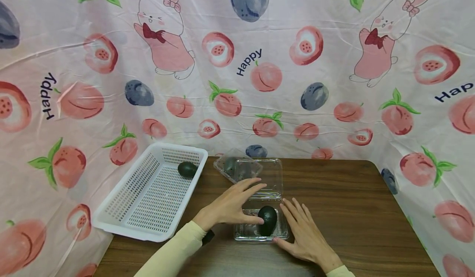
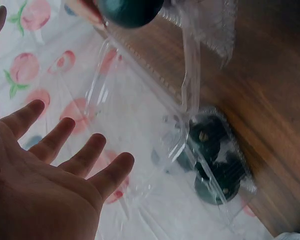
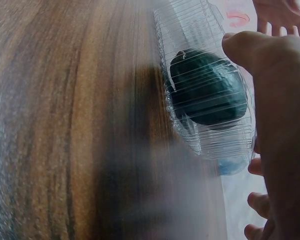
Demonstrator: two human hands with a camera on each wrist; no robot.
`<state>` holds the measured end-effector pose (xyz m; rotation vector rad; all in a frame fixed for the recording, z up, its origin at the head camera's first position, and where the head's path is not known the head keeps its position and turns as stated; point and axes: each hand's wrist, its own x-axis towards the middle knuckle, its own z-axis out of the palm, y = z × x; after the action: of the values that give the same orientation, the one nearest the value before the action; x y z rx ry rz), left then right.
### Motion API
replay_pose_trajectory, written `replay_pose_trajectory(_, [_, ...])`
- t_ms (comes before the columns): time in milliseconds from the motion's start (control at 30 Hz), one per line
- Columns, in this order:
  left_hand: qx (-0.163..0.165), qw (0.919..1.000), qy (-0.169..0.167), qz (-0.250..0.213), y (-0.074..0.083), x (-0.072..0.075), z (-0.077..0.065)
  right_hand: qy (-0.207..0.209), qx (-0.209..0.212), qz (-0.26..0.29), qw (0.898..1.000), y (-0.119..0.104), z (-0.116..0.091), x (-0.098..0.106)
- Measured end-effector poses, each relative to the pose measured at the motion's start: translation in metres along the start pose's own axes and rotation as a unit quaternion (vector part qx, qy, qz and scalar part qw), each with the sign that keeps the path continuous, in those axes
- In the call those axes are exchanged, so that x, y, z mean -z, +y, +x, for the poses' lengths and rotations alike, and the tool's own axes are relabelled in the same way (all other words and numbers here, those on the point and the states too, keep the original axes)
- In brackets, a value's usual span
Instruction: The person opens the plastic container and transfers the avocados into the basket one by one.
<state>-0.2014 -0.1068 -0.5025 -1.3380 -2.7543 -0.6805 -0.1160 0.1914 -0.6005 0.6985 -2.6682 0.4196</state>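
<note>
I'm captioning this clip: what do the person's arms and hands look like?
The left sleeve and right sleeve are pale yellow, ending near the wrists. A small black item, too hidden to identify, shows beside the left sleeve's end. The left hand and right hand wear no gloves or visible rings.

Glossy clear plastic box (image 1: 248, 231), wood-grained table (image 1: 345, 203)

Fruit-print sheeting (image 1: 285, 91) around wood-grain table (image 1: 345, 203)

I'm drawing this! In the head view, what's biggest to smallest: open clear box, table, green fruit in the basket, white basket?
1. Table
2. White basket
3. Open clear box
4. Green fruit in the basket
</note>
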Motion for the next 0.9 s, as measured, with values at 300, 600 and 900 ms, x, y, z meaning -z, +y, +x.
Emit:
replay_pose_trajectory(300, [-0.006, 0.9996, -0.026, 0.015, 0.006, -0.021, 0.003, -0.004, -0.006, -0.002, 1.000, -0.002, -0.001, 0.000])
replay_pose_trajectory(600, [-0.008, 0.9987, -0.046, 0.018, 0.014, -0.030, 0.006, -0.010, -0.009, 0.001, 1.000, -0.003, -0.001, 0.001])
replay_pose_trajectory(900, [0.012, 0.9963, -0.080, 0.029, 0.017, -0.040, 0.012, -0.002, 0.001, 0.004, 1.000, -0.001, -0.001, 0.000])
